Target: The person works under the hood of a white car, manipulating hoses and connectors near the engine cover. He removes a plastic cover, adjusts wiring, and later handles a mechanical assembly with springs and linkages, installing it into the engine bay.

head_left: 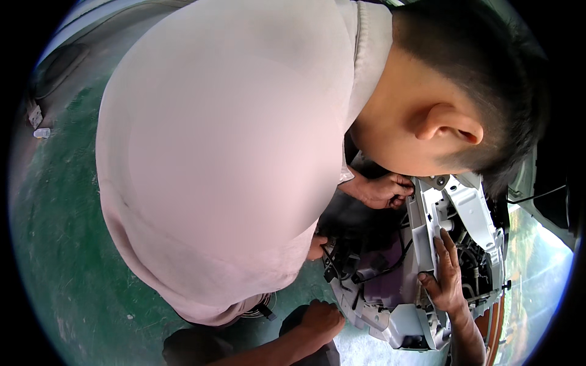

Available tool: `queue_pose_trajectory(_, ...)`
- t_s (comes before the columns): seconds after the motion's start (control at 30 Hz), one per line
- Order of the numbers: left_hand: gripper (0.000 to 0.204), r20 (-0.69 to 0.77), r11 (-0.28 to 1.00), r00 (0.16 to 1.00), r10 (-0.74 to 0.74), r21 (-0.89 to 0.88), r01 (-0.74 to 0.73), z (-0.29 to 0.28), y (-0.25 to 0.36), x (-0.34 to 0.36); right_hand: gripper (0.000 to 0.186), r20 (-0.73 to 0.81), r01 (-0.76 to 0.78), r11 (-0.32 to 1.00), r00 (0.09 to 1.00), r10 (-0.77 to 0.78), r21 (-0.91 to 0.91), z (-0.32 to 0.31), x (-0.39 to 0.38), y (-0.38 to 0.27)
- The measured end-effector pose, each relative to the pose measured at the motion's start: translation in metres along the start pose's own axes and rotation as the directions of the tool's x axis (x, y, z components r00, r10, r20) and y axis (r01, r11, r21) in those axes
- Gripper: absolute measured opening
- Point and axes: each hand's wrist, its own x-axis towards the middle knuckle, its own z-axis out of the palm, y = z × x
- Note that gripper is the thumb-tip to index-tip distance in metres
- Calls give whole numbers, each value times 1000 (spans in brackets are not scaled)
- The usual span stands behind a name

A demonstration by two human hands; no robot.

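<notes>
My right hand (447,274) lies on the white metal frame (421,244) of a vehicle's front end, fingers stretched out and thumb apart, gripping nothing. Curled into a loose fist, my left hand (322,319) rests by my dark-clothed knee (296,317), and nothing shows in it. A co-worker in a pale shirt (232,140) leans across the view from the left. One hand of theirs (389,190) has its fingers bent at the frame's upper end. Their other hand (316,247) shows only partly, near dark parts and cables; what it touches is hidden.
The co-worker's head and back block much of the view. Black cables (397,262) hang beside the frame, and hoses (470,262) run within the engine bay. A white housing (408,323) sits at the frame's near end. Green floor (67,244) extends on the left.
</notes>
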Motion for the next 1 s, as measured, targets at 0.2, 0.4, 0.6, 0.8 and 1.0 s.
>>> queue_pose_trajectory(0.2, 15, 77, 998, 995, -56, 20, 55, -3, -4, 1, 85, 2, -16, 1000, 1000, 16, 2, 1, 1, -1)
queue_pose_trajectory(0.4, 16, 58, 997, 996, -70, 41, 68, -4, -7, 2, 86, 13, -39, 999, 999, 38, 26, 0, 3, -4)
queue_pose_trajectory(0.6, 16, 125, 996, 989, -76, 50, 70, -4, -11, 11, 85, 21, -37, 999, 999, 37, 25, -1, 4, -5)
queue_pose_trajectory(0.8, 15, 143, 995, 985, -100, 41, 95, 0, -21, 11, 84, 8, -36, 999, 999, 36, 24, 1, 3, -3)
queue_pose_trajectory(1.0, 13, 120, 994, 987, -107, 27, 105, -1, -18, 8, 85, -4, -2, 1000, 1000, 2, -11, 1, 3, -1)
